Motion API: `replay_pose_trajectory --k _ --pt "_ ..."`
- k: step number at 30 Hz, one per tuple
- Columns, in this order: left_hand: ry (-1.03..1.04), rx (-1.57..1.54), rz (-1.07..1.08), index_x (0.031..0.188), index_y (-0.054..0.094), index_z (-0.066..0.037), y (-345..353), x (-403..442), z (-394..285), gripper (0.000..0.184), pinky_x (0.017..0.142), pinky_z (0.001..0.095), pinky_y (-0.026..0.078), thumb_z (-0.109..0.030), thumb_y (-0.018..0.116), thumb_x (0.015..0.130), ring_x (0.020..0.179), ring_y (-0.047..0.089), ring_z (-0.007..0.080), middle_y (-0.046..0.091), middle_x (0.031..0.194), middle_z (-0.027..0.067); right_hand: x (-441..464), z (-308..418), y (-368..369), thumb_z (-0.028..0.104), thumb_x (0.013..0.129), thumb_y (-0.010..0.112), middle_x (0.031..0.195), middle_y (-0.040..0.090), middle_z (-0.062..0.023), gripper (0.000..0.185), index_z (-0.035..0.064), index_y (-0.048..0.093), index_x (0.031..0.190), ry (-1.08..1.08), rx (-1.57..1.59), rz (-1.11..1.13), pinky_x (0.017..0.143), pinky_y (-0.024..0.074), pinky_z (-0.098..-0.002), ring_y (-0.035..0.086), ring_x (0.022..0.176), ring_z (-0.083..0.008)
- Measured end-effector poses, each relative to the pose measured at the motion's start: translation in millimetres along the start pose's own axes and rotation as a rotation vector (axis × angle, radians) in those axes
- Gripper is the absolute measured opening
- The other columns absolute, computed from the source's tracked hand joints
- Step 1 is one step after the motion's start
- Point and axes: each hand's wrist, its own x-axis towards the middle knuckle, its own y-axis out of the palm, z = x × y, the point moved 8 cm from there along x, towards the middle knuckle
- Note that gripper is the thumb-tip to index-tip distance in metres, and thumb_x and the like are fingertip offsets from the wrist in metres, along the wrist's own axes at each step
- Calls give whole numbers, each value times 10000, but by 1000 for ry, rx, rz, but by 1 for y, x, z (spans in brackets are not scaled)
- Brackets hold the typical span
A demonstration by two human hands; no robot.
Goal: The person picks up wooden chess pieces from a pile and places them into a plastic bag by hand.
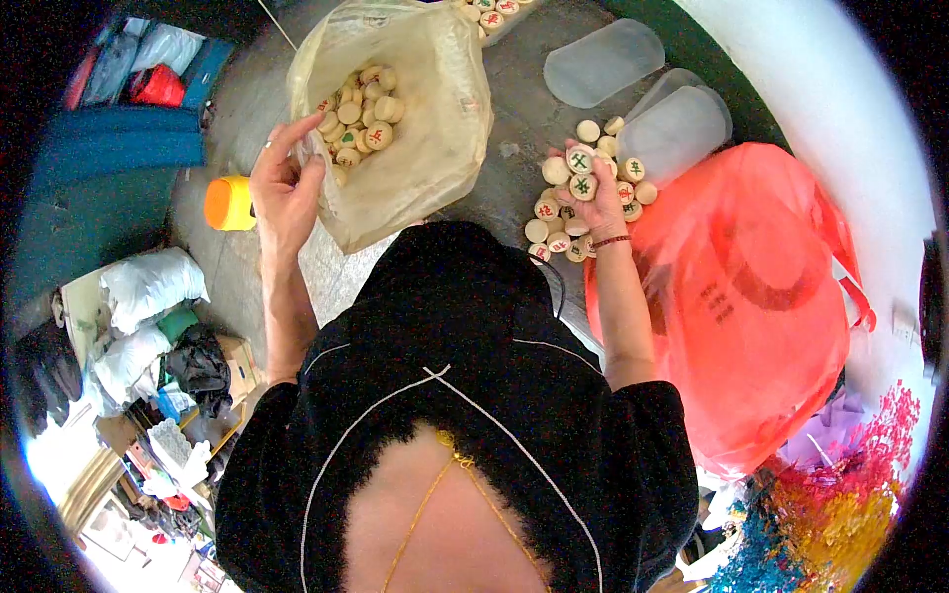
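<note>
My left hand pinches the left edge of an open translucent plastic bag. Inside the bag lies a heap of round wooden pieces, a few showing red or green characters. On the right, my right hand is closed on a few round pieces with green characters, palm side up. More loose pieces with red and green marks lie around that hand on the grey surface.
Clear plastic containers lie at the upper right. A large red bag stands right of my right arm. A yellow jar is left of my left hand. More pieces sit at the top edge. Stacked bags fill the left.
</note>
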Motion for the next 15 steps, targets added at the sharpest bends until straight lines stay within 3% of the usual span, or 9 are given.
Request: replay_pose_trajectory --k 2,4,6,7,9,13,15 --pt "-16 7 -4 1130 520 8 0 0 0 398 954 288 323 67 485 737 1116 457 175 526 1174 100 2 -8 -27 329 853 494 1055 592 -58 332 117 538 1105 73 -40 -66 602 493 -306 564 962 -182" --pt "-1 2 -4 1127 522 6 -1 0 1 394 950 285 326 64 487 739 1113 459 173 527 1173 98 3 -8 -26 350 826 542 985 615 -58 326 104 580 1037 85 -101 -47 586 477 -314 588 904 -184" --pt "13 -3 -7 1125 525 3 -1 -1 0 390 946 283 329 61 489 740 1109 460 170 528 1173 95 -3 12 -43 388 765 613 916 629 -121 378 51 608 937 30 -1028 -359 589 474 -350 611 816 -234" --pt "4 2 -10 1125 525 2 -1 -1 0 390 943 280 331 60 490 741 1111 458 169 529 1172 97 -4 14 -41 388 765 613 916 629 -121 378 51 608 937 31 -1028 -357 589 474 -350 611 816 -234" --pt "-5 7 -11 1125 526 0 -2 -2 1 389 940 277 333 59 491 742 1112 456 167 530 1170 99 -4 22 -24 388 705 661 869 615 -199 433 -9 599 868 -9 -1672 -260 602 475 -381 612 762 -288" --pt "24 32 -4 1127 527 -4 -1 -1 -2 391 920 267 346 57 494 742 1105 457 157 524 1176 95 -6 15 -10 355 694 665 788 593 -193 431 -25 569 873 -152 -1951 -192 672 462 -400 589 747 -329" --pt "6 36 -2 1127 528 -5 -1 -1 -1 393 913 263 350 57 493 741 1099 459 153 523 1176 93 -4 5 -14 357 683 663 835 587 -209 431 -17 569 875 49 -2134 -155 693 459 -400 579 793 -347"
